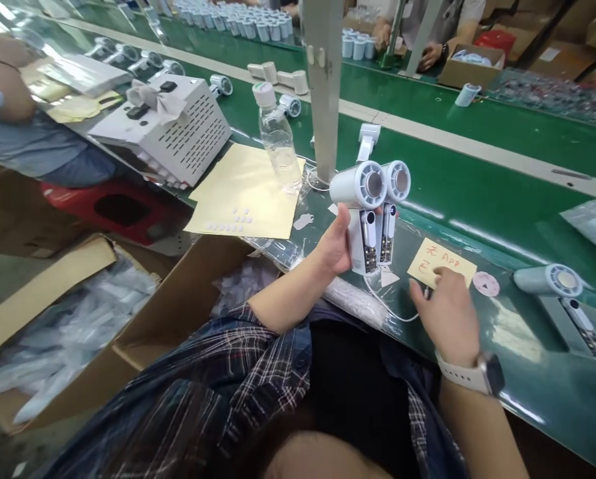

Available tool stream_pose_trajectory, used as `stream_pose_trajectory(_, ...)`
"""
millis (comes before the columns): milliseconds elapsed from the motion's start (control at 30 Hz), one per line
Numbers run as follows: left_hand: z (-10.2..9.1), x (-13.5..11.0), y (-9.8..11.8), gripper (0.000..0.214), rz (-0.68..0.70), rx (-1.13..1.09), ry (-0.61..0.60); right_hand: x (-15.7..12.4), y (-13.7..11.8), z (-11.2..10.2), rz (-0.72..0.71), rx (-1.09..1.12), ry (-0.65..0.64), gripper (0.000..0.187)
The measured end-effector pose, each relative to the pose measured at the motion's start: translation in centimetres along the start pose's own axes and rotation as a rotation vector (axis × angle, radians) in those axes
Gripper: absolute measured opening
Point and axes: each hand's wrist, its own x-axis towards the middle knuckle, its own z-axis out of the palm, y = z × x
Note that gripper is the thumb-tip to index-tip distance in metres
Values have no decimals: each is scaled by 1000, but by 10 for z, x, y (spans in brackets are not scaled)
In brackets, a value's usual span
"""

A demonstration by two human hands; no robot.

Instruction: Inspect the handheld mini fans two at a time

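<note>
My left hand (338,243) is wrapped around the handles of two pale blue hair dryers (355,186), held upright side by side above the bench. Both handles lack a front cover, so the circuit boards (370,249) inside show. Low over the bench, my right hand (450,306) has its thumb and fingers curled round the dark-tipped end of a thin white cable (402,319); the grip is partly hidden. Behind its fingertips lies a yellow note (428,259) with red handwriting, and a pink round sticker (486,284) is beside it. Another open-handled hair dryer (550,279) lies at the right.
A metal post (324,93) rises behind the dryers. Left of it stand a water bottle (278,143), yellow paper (248,179) and a white perforated box (178,133). A carton (143,339) of plastic bags sits below left. Co-workers are across the green conveyor (477,159) and at left.
</note>
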Motion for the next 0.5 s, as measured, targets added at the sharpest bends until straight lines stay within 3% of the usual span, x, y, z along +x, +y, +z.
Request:
stream_pose_trajectory(67,-1,-3,2,102,-28,13,-12,-7,6,-2,-16,-83,12,37)
stream_pose_trajectory(133,0,-5,2,103,-41,13,-46,-11,6,-5,-80,-28,-48,28)
stream_pose_trajectory(233,5,-4,1,93,9,-2,-114,-20,-13,-17,-190,491,-239,27)
stream_pose_trajectory(333,12,-3,0,87,83,-12,-157,-29,-42,-33,-157,1009,-440,35)
stream_pose_trajectory(400,16,-4,0,88,102,-17,-168,-32,-57,-40,-109,1144,-441,37)
stream_pose_trajectory(500,18,-9,1,92,75,-16,-83,-31,-71,-44,-53,1144,-312,34)
